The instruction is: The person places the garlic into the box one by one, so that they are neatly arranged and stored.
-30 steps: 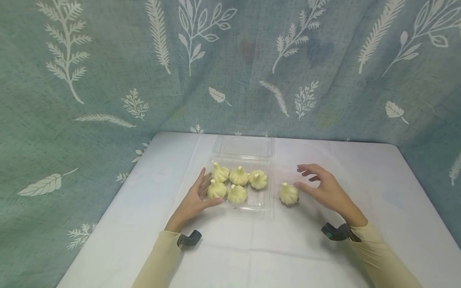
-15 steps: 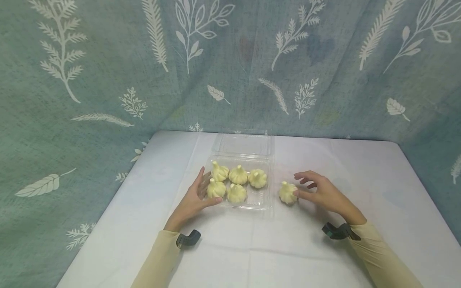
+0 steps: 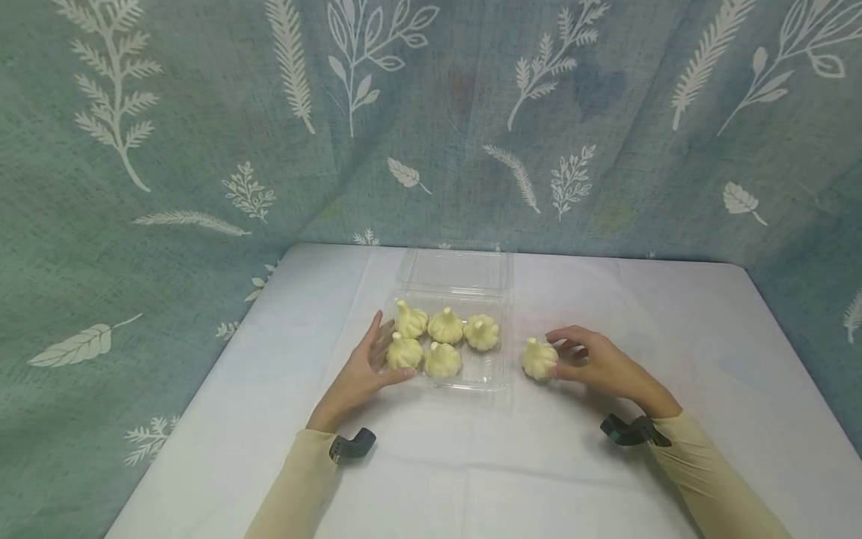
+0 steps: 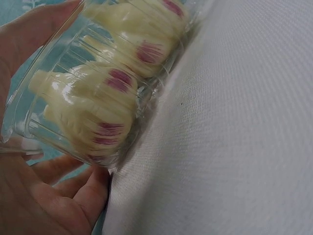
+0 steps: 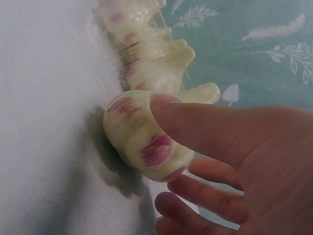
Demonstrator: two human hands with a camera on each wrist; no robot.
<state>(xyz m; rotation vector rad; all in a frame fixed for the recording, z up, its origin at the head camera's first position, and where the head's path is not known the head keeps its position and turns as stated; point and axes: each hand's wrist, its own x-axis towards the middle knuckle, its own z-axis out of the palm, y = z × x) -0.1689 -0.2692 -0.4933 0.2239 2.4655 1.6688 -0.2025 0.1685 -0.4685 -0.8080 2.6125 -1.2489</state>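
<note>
My right hand point(image 3: 602, 363) pinches a cream garlic bulb point(image 3: 539, 359) at the right of a clear plastic container point(image 3: 485, 380). In the right wrist view, the thumb lies across this bulb point(image 5: 139, 127), which has purple streaks, while the other fingers curl behind it. Whether it is lifted off the cloth is unclear. My left hand point(image 3: 357, 382) holds the container's near left corner, thumb along the front and fingers at the left side. Several more garlic bulbs point(image 3: 444, 327) sit in the container in two rows. The left wrist view shows two of them through the wall point(image 4: 88, 103).
The container's hinged lid point(image 3: 454, 271) lies open toward the back. A white cloth point(image 3: 431, 479) covers the table. Behind and to the left hangs a blue-green curtain point(image 3: 431, 217) with white leaf prints.
My right hand has moved left and down to the loose bulb, its fingers closing round it. The left hand stays at the container.
</note>
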